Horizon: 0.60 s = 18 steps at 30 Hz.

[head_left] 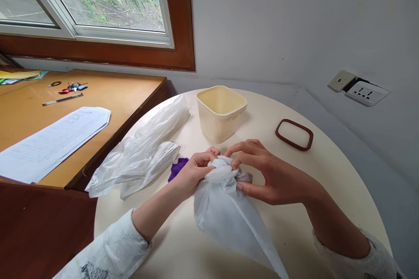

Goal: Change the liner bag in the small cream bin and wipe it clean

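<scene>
A white plastic bag (229, 213) is bunched into a knot-like twist at its top, with its loose end trailing toward the front of the round table (170, 248). My left hand (198, 170) pinches the left side of the twist between thumb and fingers. On the other side, my right hand (262, 172) has its curled fingers and thumb on the bunched plastic. Just left of my left hand lies a piece of purple cloth (177, 168), partly hidden. Beyond both hands stands a cream plastic bin (218, 124), open at the top.
A second crumpled white bag (144, 152) lies at the table's left. To the right is a brown rounded frame (294, 134). The wooden desk (124, 89) at left bears written papers (55, 139), a pen (62, 99) and keys (76, 87). Wall sockets (367, 92) are at right.
</scene>
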Each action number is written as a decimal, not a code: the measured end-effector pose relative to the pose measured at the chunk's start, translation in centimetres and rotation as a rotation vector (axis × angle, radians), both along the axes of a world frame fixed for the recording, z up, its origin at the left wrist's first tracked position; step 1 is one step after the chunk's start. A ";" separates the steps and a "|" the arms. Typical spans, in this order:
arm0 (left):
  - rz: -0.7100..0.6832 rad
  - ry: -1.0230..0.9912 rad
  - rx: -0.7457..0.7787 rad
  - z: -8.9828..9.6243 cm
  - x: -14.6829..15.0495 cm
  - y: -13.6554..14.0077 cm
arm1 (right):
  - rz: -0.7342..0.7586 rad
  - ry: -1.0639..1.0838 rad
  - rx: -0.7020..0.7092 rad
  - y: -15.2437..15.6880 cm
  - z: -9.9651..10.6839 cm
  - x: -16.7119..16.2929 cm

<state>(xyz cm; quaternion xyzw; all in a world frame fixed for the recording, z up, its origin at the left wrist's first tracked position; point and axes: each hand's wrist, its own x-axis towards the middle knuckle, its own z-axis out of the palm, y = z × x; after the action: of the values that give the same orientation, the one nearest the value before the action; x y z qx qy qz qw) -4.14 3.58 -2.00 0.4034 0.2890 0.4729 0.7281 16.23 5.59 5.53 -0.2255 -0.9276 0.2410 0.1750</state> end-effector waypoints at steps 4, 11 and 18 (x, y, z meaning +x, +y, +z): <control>0.035 -0.120 -0.059 -0.4 0.2 -0.1 | -0.013 0.007 0.004 0.1 -0.3 -0.2; 0.095 -0.208 -0.160 -0.7 0.4 -0.3 | 0.015 0.038 -0.014 0.2 -0.2 0.0; -0.037 -0.150 -0.117 -0.3 0.1 -0.2 | 0.050 0.116 -0.081 0.8 -0.8 0.2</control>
<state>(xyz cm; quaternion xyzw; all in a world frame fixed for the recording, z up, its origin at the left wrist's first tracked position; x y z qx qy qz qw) -4.01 3.37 -2.27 0.3289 0.2533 0.4703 0.7788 16.38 6.36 4.75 -0.1949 -0.9106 0.2954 0.2133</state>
